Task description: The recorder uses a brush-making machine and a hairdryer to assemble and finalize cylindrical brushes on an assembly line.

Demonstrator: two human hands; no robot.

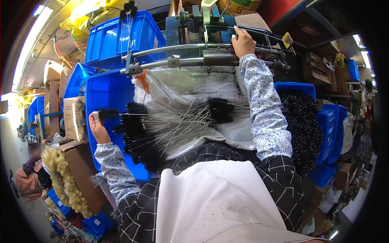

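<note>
Left hand: the left hand [98, 130] is out to the person's left, over the rim of the deep blue plastic crate [104, 91]; its grip is closed around the black bristle end of a thin twisted-wire bottle brush [108, 114].
Held brush: it lies roughly level, its wire stem running right toward the heap.
Right hand: the right hand [243, 42] is stretched forward to the metal machine with curved steel rods [194, 60]; its fingers curl over a dark bar at the machine's top, so the grip is closed on that bar.
Brush heap: a pile of black-bristled wire brushes [170, 125] lies criss-crossed on a white plastic sheet [190, 87] in front of the person, between the two arms.
Right side: a second blue plastic bin [296, 87] packed with black brushes stands just beside the right forearm.
Left side: a brown cardboard box holding cream-coloured fluffy brushes [67, 178] sits below the left elbow; further blue crates are stacked behind.
Clothing: floral sleeve covers, checked dark top, white apron.
</note>
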